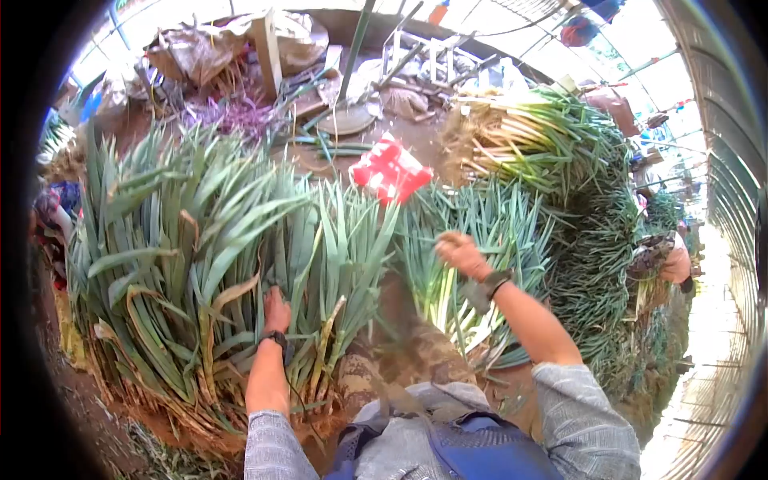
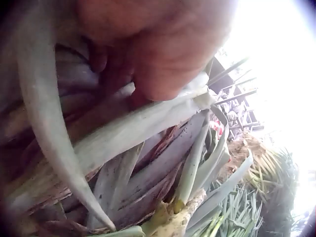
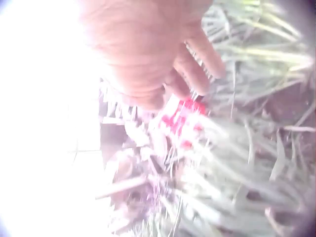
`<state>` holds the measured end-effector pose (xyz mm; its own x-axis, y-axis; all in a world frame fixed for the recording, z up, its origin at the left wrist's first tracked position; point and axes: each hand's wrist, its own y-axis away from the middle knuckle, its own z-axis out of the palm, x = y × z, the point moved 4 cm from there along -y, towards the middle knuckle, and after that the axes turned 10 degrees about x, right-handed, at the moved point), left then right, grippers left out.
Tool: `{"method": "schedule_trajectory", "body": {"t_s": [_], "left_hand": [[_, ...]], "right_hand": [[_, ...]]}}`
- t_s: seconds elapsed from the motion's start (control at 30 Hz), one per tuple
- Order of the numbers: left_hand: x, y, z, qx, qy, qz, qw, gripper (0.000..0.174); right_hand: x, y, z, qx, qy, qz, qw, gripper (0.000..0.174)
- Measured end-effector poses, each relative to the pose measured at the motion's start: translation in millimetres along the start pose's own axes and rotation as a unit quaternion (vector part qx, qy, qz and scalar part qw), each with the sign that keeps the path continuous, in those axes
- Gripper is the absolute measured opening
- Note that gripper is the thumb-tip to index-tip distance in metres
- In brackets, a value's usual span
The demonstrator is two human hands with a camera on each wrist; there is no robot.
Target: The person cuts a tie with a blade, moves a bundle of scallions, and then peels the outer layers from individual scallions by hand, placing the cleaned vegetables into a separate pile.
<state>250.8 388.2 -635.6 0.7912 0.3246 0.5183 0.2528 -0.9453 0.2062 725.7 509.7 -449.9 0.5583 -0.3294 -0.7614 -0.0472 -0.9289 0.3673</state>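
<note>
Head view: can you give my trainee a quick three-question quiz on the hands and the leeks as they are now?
1. True or false: the left hand touches the leek leaves.
2. Which hand is raised in the air? A: left hand. B: right hand.
3. What colour is the bag beyond the leek leaves?
Key: 1 true; 2 B; 3 red.

Floor (image 1: 416, 140): bare brown earth
Left: tall leek heap (image 1: 184, 240) standing on it
Middle: smaller leek bundle (image 1: 472, 240)
Far right: long leek pile (image 1: 560, 152)
</note>
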Motion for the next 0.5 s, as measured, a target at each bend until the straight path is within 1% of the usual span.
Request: {"method": "schedule_trajectory", "body": {"t_s": [0.03, 0.07, 0.1, 0.13, 0.17, 0.2, 0.27, 0.3, 0.33, 0.37, 0.4, 0.43, 0.47, 0.5], "left_hand": [[-2.1, -1.1, 3.4, 0.013, -0.013, 0.015, 1.000, 0.053], [1.0, -3.1, 1.4, -0.008, -0.034, 0.011, 0.999, 0.053], [-6.9, -7.6, 9.5, -0.028, -0.047, 0.015, 0.998, 0.050], [0.5, -5.6, 4.2, -0.026, -0.049, 0.013, 0.998, 0.051], [-1.5, -9.5, 6.2, -0.076, -0.072, -0.009, 0.994, 0.050], [10.7, -10.0, -1.9, -0.100, -0.097, -0.021, 0.990, 0.049], [14.8, -11.8, -3.6, -0.133, -0.135, -0.024, 0.982, 0.043], [18.3, -13.0, -4.2, -0.148, -0.148, -0.027, 0.978, 0.039], [12.5, -15.9, 2.2, -0.160, -0.191, -0.040, 0.968, 0.043], [32.2, -15.4, -7.2, -0.215, -0.231, -0.085, 0.945, 0.048], [36.3, -15.2, -6.5, -0.226, -0.287, -0.057, 0.929, 0.051], [17.1, -17.8, 3.1, -0.253, -0.298, -0.086, 0.916, 0.053], [42.2, -16.9, -8.0, -0.285, -0.331, -0.085, 0.896, 0.058], [58.4, -18.0, -13.3, -0.265, -0.300, -0.106, 0.910, 0.062]], "right_hand": [[-17.5, 5.1, 19.4, -0.063, 0.050, -0.072, 0.994, 0.036], [-41.6, 33.1, 27.6, -0.104, 0.050, -0.075, 0.991, 0.038], [-29.3, 50.3, 27.9, -0.126, 0.050, -0.032, 0.990, 0.038], [-13.7, 65.1, 26.3, -0.153, 0.048, 0.011, 0.987, 0.038], [8.3, 74.5, 15.7, -0.167, 0.043, 0.060, 0.983, 0.039], [39.3, 85.1, 1.0, -0.181, 0.035, 0.109, 0.977, 0.040], [127.9, 114.4, -34.8, -0.090, -0.060, 0.216, 0.970, 0.039], [179.5, 130.4, -54.0, -0.021, -0.085, 0.291, 0.953, 0.038], [240.7, 152.9, -72.8, -0.003, -0.244, 0.301, 0.922, 0.038], [267.8, 166.1, -102.9, 0.048, 0.088, 0.205, 0.974, 0.031], [284.0, 191.8, -117.4, 0.088, 0.047, 0.296, 0.950, 0.027], [299.1, 218.4, -132.2, 0.143, -0.001, 0.383, 0.913, 0.025], [314.5, 246.2, -146.5, 0.206, -0.047, 0.456, 0.865, 0.023], [315.0, 266.5, -155.0, 0.217, -0.060, 0.432, 0.873, 0.021]]}}
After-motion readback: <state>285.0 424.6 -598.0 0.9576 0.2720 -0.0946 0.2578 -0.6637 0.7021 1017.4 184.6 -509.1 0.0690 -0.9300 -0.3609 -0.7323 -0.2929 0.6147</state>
